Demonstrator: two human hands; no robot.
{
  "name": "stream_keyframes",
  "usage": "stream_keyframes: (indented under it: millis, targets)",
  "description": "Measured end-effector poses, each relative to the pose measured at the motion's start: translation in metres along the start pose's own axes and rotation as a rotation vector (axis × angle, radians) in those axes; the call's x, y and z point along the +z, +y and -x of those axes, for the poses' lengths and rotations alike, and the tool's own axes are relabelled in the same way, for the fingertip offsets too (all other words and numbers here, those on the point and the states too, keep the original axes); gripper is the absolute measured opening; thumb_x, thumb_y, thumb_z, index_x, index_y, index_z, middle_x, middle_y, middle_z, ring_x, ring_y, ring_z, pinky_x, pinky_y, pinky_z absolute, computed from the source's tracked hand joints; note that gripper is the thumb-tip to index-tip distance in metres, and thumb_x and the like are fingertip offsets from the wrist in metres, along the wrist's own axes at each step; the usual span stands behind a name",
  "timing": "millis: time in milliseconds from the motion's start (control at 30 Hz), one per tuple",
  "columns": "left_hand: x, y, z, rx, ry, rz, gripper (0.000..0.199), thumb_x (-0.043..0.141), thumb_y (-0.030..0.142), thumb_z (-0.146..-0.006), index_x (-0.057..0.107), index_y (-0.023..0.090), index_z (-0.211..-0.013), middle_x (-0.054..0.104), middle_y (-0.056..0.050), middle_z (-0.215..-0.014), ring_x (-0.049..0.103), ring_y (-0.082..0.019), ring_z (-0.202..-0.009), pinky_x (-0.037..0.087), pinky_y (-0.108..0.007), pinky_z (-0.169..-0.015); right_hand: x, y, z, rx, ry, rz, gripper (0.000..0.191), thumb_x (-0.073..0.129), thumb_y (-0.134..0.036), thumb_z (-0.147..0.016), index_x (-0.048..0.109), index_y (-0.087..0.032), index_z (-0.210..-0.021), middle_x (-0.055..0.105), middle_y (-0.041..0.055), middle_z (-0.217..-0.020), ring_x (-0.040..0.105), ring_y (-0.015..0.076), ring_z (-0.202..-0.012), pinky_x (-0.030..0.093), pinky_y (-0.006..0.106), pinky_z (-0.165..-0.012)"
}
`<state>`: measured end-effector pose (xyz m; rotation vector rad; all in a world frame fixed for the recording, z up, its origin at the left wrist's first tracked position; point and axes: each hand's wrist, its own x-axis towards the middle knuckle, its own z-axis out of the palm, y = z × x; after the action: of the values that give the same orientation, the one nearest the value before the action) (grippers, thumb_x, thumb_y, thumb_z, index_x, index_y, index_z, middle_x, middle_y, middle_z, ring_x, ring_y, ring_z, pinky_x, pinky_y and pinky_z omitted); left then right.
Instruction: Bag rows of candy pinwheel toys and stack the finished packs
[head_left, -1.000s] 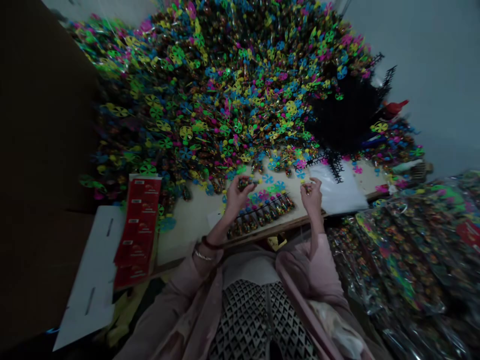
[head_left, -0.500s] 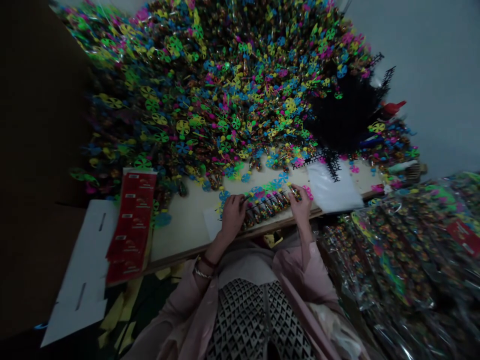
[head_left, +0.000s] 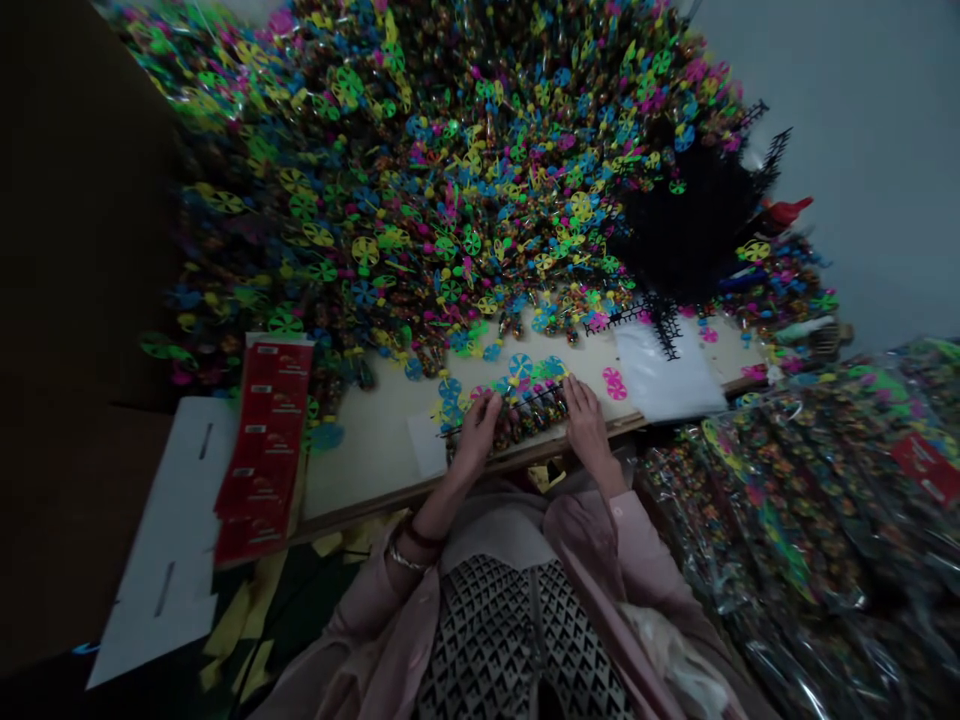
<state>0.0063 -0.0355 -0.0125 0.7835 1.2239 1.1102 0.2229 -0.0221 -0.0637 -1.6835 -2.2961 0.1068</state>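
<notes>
On the table edge in front of me lies a row of small clear candy-filled toys (head_left: pixel 528 418) with bright pinwheel tops (head_left: pixel 520 366), set side by side along a black plastic strip (head_left: pixel 541 394). My left hand (head_left: pixel 477 432) is closed around the left part of the row, its fingertips pinched at the strip. At the right end, my right hand (head_left: pixel 586 422) grips the strip with its fingers close together. Its thumb is partly hidden. A pink pinwheel piece (head_left: pixel 614 383) lies apart, right of that hand.
A huge heap of similar toys (head_left: pixel 420 200) covers the back of the table. Black strips (head_left: pixel 690 230) are piled back right, above clear plastic bags (head_left: pixel 667 375). Red printed cards (head_left: pixel 270 440) lie left. Filled bags (head_left: pixel 787 490) stand at right.
My right hand has moved left from the end toy and now lies against the row's right end, fingers straighter. My left hand has shifted slightly right. The pink pinwheel now lies clear of my fingers.
</notes>
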Motion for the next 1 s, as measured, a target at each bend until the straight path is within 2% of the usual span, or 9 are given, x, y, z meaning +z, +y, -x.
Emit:
stream_keyframes:
  millis: [167, 333, 500, 600, 700, 767, 867, 933, 1000]
  targets:
    - [0.027, -0.014, 0.009, -0.113, -0.117, 0.179, 0.038, 0.056, 0.058, -0.082, 0.05, 0.022, -0.09, 0.065, -0.001, -0.075, 0.056, -0.012, -0.054, 0.043, -0.024, -0.047, -0.003, 0.002, -0.002, -0.037, -0.049, 0.051, 0.075, 0.029, 0.001, -0.078, 0.014, -0.012, -0.151, 0.022, 0.0114, -0.155, 0.016, 0.0233, -0.144, 0.032, 0.047, -0.11]
    - [0.046, -0.028, 0.014, -0.138, -0.113, 0.277, 0.042, 0.06, 0.059, -0.079, 0.048, 0.022, -0.093, 0.063, 0.0, -0.078, 0.062, -0.013, -0.062, 0.052, -0.028, -0.061, -0.002, -0.002, -0.014, -0.052, -0.047, 0.05, 0.071, 0.028, 0.0, -0.081, 0.016, -0.011, -0.15, 0.022, 0.013, -0.155, 0.014, 0.0237, -0.144, 0.031, 0.047, -0.11]
    - [0.051, -0.036, 0.015, -0.169, -0.095, 0.375, 0.047, 0.064, 0.055, -0.077, 0.049, 0.021, -0.104, 0.061, 0.001, -0.079, 0.063, -0.014, -0.069, 0.054, -0.03, -0.069, -0.002, 0.003, -0.023, -0.074, -0.062, -0.023, 0.069, 0.029, 0.001, -0.081, 0.021, -0.008, -0.149, 0.032, 0.0151, -0.151, 0.022, 0.0231, -0.142, 0.03, 0.048, -0.11]
    - [0.05, -0.037, 0.015, -0.164, -0.082, 0.399, 0.045, 0.066, 0.054, -0.075, 0.051, 0.02, -0.101, 0.061, 0.0, -0.08, 0.063, -0.014, -0.071, 0.053, -0.03, -0.072, -0.011, 0.008, -0.024, -0.075, -0.02, -0.147, 0.066, 0.032, -0.003, -0.082, 0.025, -0.01, -0.148, 0.042, 0.0143, -0.145, 0.032, 0.0203, -0.137, 0.034, 0.043, -0.109]
    - [0.049, -0.037, 0.014, -0.155, -0.043, 0.393, 0.042, 0.064, 0.053, -0.077, 0.052, 0.019, -0.098, 0.061, 0.0, -0.082, 0.062, -0.015, -0.074, 0.052, -0.031, -0.074, -0.025, -0.003, -0.015, 0.048, 0.212, -0.298, 0.052, 0.038, -0.017, -0.089, 0.039, -0.016, -0.141, 0.058, 0.011, -0.129, 0.043, 0.0202, -0.126, 0.037, 0.042, -0.106]
    - [0.051, -0.036, 0.015, -0.137, 0.01, 0.333, 0.037, 0.062, 0.05, -0.079, 0.054, 0.019, -0.097, 0.063, -0.002, -0.088, 0.062, -0.016, -0.081, 0.051, -0.031, -0.079, -0.032, -0.022, -0.003, 0.173, 0.329, -0.418, 0.038, 0.044, -0.028, -0.092, 0.054, -0.019, -0.127, 0.067, 0.0092, -0.111, 0.054, 0.021, -0.111, 0.042, 0.041, -0.1]
    - [0.059, -0.037, 0.019, -0.108, 0.053, 0.251, 0.028, 0.062, 0.041, -0.082, 0.058, 0.02, -0.1, 0.064, -0.004, -0.103, 0.06, -0.018, -0.097, 0.047, -0.03, -0.09, -0.035, -0.053, 0.015, 0.269, 0.241, -0.582, 0.032, 0.051, -0.038, -0.09, 0.062, -0.019, -0.113, 0.068, 0.0083, -0.103, 0.06, 0.02, -0.096, 0.048, 0.037, -0.089]
    - [0.065, -0.039, 0.022, -0.137, 0.006, 0.29, 0.028, 0.061, 0.036, -0.083, 0.06, 0.021, -0.107, 0.063, -0.006, -0.115, 0.058, -0.019, -0.108, 0.045, -0.03, -0.096, -0.032, -0.065, 0.022, 0.324, 0.17, -0.674, 0.034, 0.049, -0.04, -0.091, 0.061, -0.018, -0.113, 0.067, 0.0089, -0.105, 0.062, 0.0195, -0.095, 0.05, 0.034, -0.085]
    - [0.071, -0.04, 0.023, -0.188, -0.078, 0.368, 0.036, 0.059, 0.032, -0.084, 0.058, 0.021, -0.118, 0.059, -0.007, -0.127, 0.055, -0.02, -0.116, 0.042, -0.032, -0.101, -0.03, -0.067, 0.023, 0.395, 0.154, -0.74, 0.035, 0.045, -0.041, -0.093, 0.06, -0.017, -0.114, 0.068, 0.0091, -0.103, 0.063, 0.0191, -0.092, 0.052, 0.033, -0.08]
